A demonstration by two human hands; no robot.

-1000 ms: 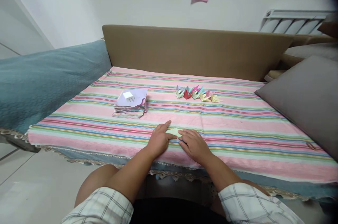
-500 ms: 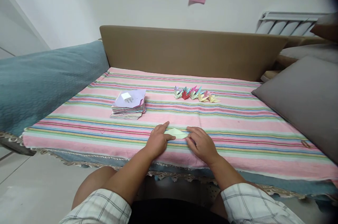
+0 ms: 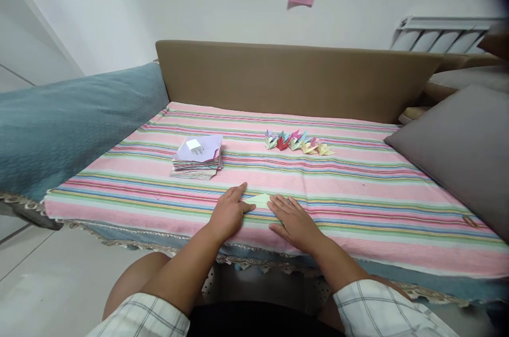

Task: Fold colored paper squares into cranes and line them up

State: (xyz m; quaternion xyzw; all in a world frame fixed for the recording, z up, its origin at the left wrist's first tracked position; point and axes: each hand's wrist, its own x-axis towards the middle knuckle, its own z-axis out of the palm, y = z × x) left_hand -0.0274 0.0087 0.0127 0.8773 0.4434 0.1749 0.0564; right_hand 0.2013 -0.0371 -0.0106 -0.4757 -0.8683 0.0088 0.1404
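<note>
A folded piece of pale green paper lies flat on the striped cloth between my hands. My left hand rests at its left end, thumb pressing on the paper and index finger stretched away from it. My right hand lies flat with fingers extended over the paper's right end, hiding that tip. Beyond them stand several folded paper cranes in red, yellow, green and other colours. To the left is a stack of coloured paper sheets, topped by a white plug adapter.
The pink striped cloth covers the sofa seat, with a brown backrest behind. A blue armrest bounds the left side and a grey cushion the right. A small brown object lies near the cushion.
My right hand has gone from fingers curled at the paper's right tip to lying flat over it. My left hand stays at the left end. The view has shifted slightly.
</note>
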